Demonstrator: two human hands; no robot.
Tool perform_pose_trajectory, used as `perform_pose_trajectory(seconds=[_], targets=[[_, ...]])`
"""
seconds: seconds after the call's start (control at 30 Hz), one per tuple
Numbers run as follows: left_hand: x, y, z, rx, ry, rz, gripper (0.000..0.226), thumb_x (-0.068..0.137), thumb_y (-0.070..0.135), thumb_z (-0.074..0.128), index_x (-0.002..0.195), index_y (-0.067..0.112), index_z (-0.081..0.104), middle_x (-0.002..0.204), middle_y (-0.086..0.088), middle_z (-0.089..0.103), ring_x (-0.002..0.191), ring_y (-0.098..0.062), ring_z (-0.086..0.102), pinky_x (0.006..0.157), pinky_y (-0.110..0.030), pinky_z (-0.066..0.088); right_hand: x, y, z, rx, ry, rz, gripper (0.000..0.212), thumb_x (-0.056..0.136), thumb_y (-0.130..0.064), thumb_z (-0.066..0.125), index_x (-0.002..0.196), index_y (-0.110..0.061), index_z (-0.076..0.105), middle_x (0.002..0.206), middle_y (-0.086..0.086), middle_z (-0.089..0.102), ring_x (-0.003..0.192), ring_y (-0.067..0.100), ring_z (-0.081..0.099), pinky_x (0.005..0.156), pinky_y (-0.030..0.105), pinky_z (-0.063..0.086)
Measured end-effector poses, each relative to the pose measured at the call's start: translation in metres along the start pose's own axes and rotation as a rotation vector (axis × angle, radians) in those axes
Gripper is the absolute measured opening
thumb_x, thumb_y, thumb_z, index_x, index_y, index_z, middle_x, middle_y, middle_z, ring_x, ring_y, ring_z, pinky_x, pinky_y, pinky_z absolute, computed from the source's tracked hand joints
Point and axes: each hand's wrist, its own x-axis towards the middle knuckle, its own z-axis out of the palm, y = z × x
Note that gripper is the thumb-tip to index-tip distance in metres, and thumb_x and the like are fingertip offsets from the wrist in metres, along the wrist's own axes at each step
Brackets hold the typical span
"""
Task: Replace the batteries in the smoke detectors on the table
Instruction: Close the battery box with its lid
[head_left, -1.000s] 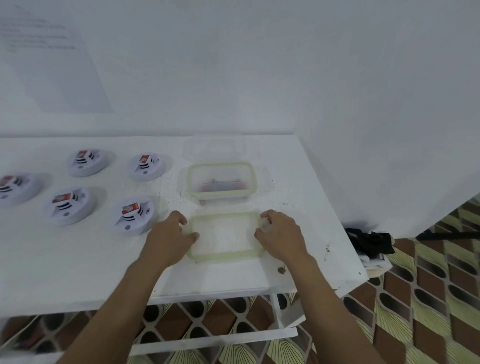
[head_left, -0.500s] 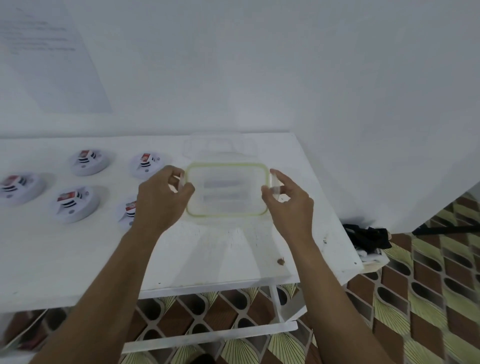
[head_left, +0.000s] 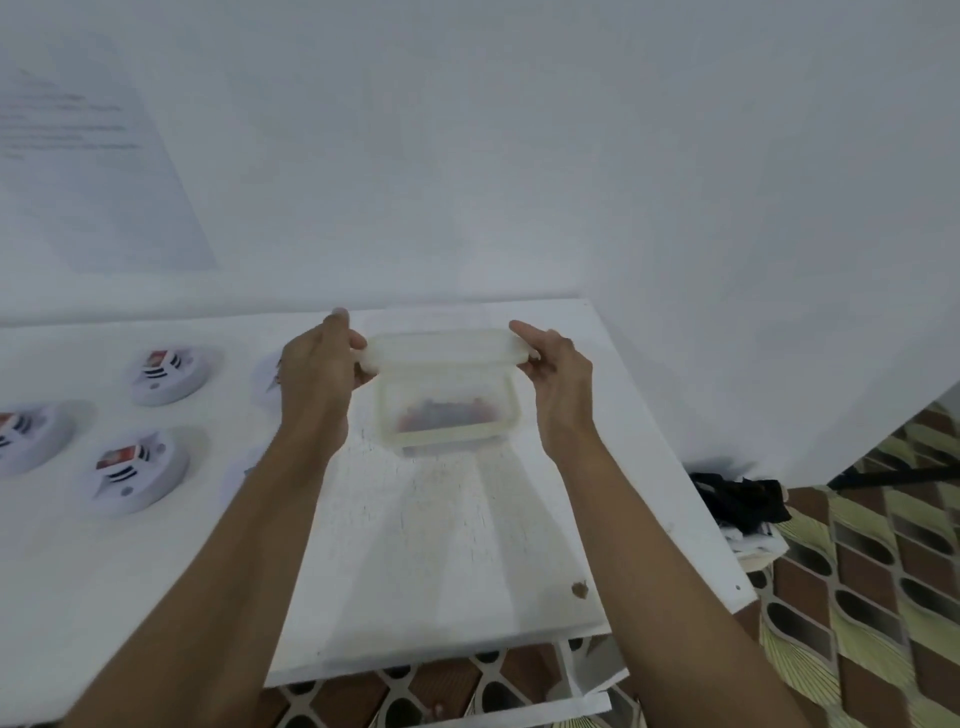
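Against the wall (head_left: 467, 156), white table (head_left: 441, 545) (scuffed)

White round detectors (head_left: 137, 470) sit flat in rows on the left of the table (head_left: 441, 545), each with a red-labelled battery (head_left: 115, 457) showing on top, and right of them the clear tub (head_left: 511, 415) holds a blurry red-and-dark heap of batteries (head_left: 441, 413), its lid (head_left: 447, 348) hovering tilted just over the far rim.
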Motion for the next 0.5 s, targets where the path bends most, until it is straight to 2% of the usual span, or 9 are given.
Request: perform_pose_trajectory(seconds=[0.07,0.1,0.13,0.2,0.27,0.33,0.4,0.5], targets=[[0.022,-0.01,0.007,0.099,-0.027,0.058,0.03,0.091,0.032,0.066,0.068,0.015,0.056,0.072,0.0,0.055,0.07,-0.016,0.06,0.073,-0.035,0.051,0.021,0.007,0.007,-0.151,-0.011,-0.029,0.021,0.091,-0.026,0.065,0.105,-0.017,0.078,0.106,-0.007,0.074,0.108,0.013,0.066,0.101,0.031,0.049],[0.033,-0.015,0.01,0.166,-0.013,0.099,0.023,0.087,0.031,0.072,0.074,0.018,0.058,0.079,0.002,0.058,0.076,-0.015,0.062,0.075,-0.033,0.049,0.033,0.011,0.01,-0.242,-0.011,-0.049,0.017,0.093,-0.023,0.067,0.107,-0.023,0.077,0.109,-0.008,0.074,0.108,0.012,0.065,0.102,0.03,0.049],[0.044,-0.018,0.014,0.24,0.017,0.132,0.018,0.083,0.03,0.076,0.086,0.021,0.061,0.092,0.004,0.061,0.088,-0.015,0.062,0.079,-0.032,0.048,0.044,0.014,0.012,-0.322,-0.019,-0.063,0.018,0.093,-0.019,0.068,0.106,-0.03,0.075,0.106,-0.01,0.073,0.1,0.012,0.064,0.099,0.026,0.048],[0.061,-0.021,0.023,0.322,0.079,0.132,0.038,0.081,0.03,0.079,0.111,0.02,0.059,0.113,0.005,0.057,0.1,-0.013,0.056,0.083,-0.027,0.043,0.066,0.02,0.018,-0.435,-0.039,-0.081,0.03,0.091,-0.01,0.068,0.104,-0.037,0.073,0.083,-0.009,0.06,0.075,0.017,0.049,0.085,0.021,0.048],[0.077,-0.021,0.032,0.329,0.11,0.115,0.051,0.08,0.03,0.08,0.122,0.017,0.056,0.116,0.006,0.055,0.099,-0.012,0.054,0.083,-0.024,0.04,0.086,0.024,0.022,-0.485,-0.049,-0.075,0.035,0.09,-0.005,0.069,0.103,-0.038,0.072,0.075,-0.009,0.053,0.07,0.016,0.042,0.078,0.02,0.047],[0.094,-0.023,0.04,0.361,0.119,0.122,0.054,0.078,0.032,0.082,0.122,0.013,0.058,0.117,0.003,0.059,0.104,-0.013,0.056,0.085,-0.023,0.04,0.104,0.027,0.026,-0.523,-0.048,-0.058,0.035,0.09,-0.004,0.069,0.106,-0.035,0.071,0.094,-0.014,0.064,0.077,0.009,0.054,0.08,0.015,0.047],[0.112,-0.028,0.046,0.424,0.1,0.146,0.053,0.076,0.033,0.083,0.119,0.011,0.06,0.116,0.0,0.062,0.107,-0.015,0.057,0.087,-0.022,0.041,0.121,0.032,0.029,-0.6,-0.028,-0.036,0.032,0.091,-0.006,0.068,0.109,-0.031,0.071,0.109,-0.013,0.066,0.088,0.001,0.059,0.073,0.004,0.043],[0.131,-0.039,0.052,0.521,0.056,0.176,0.05,0.078,0.031,0.082,0.116,0.007,0.061,0.113,-0.005,0.065,0.108,-0.019,0.059,0.086,-0.021,0.039,0.138,0.039,0.029,-0.698,-0.006,-0.003,0.027,0.091,-0.009,0.067,0.111,-0.028,0.071,0.11,-0.008,0.067,0.094,0.004,0.061,0.064,0.001,0.041]])
